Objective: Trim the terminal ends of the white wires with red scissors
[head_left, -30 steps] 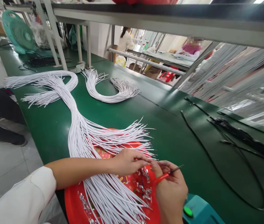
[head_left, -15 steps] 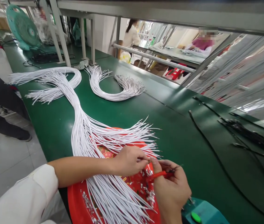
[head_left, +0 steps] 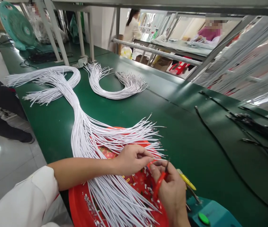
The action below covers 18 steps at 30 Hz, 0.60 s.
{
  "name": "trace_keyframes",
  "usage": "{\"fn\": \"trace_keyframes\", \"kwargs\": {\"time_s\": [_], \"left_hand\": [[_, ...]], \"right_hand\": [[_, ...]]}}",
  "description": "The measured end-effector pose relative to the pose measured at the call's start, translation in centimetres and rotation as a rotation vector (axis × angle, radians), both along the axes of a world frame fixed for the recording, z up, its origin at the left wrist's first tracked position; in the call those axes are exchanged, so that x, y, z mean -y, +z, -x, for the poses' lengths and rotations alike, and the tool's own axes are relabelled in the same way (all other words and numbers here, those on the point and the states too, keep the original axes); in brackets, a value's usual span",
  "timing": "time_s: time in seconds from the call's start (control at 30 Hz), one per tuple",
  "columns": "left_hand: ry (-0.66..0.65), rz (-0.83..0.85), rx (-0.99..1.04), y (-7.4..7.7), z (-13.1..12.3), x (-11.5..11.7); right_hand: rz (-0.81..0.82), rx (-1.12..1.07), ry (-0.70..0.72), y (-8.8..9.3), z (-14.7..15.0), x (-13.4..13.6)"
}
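My left hand [head_left: 130, 160] pinches a white cable [head_left: 160, 159] near its end, the end pointing right. Close by, my right hand [head_left: 173, 189] is closed around red-handled cutters [head_left: 159, 186], whose dark tip stands up beside the cable end. Its fingers are just below that end. Under both hands lies a big bundle of white cables [head_left: 82, 135], spread across a red patterned tray [head_left: 77, 201]. Silvery scraps [head_left: 89, 205] are scattered in the tray. The exact jaw shape of the cutters is too small to make out.
A second coil of white cables [head_left: 117, 94] lies on the green table [head_left: 171, 126]. Black cables [head_left: 221, 151] run along the right. A teal device with a green button [head_left: 203, 218] and a yellow-handled tool [head_left: 186, 179] are near my right hand. A fan [head_left: 17, 26] stands far left.
My right hand has turned, and the red-handled cutters have swung from nearly level to steep. The white cable end now shows between my hands. The view has shifted slightly.
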<state>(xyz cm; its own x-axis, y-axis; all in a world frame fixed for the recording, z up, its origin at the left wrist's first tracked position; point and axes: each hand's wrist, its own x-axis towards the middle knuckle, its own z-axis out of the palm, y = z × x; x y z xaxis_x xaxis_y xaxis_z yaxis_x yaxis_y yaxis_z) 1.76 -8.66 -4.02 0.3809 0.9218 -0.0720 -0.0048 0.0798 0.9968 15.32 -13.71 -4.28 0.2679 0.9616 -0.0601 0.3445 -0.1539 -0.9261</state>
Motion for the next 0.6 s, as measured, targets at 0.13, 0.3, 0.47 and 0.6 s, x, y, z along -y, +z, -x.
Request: {"fn": "trace_keyframes", "kwargs": {"time_s": [0.13, 0.3, 0.47, 0.6], "left_hand": [[-0.034, 0.083, 0.055, 0.1, -0.03, 0.09], [-0.077, 0.126, 0.063, 0.07, 0.05, 0.19], [-0.081, 0.078, 0.029, 0.0, 0.13, 0.19], [-0.088, 0.052, -0.009, 0.14, 0.09, 0.2]], "right_hand": [[0.035, 0.144, 0.095, -0.48, 0.21, 0.47], [0.052, 0.222, 0.139, -0.67, 0.34, 0.43], [0.094, 0.216, 0.162, -0.54, 0.46, 0.35], [0.081, 0.203, 0.127, -0.08, 0.8, 0.46]]}}
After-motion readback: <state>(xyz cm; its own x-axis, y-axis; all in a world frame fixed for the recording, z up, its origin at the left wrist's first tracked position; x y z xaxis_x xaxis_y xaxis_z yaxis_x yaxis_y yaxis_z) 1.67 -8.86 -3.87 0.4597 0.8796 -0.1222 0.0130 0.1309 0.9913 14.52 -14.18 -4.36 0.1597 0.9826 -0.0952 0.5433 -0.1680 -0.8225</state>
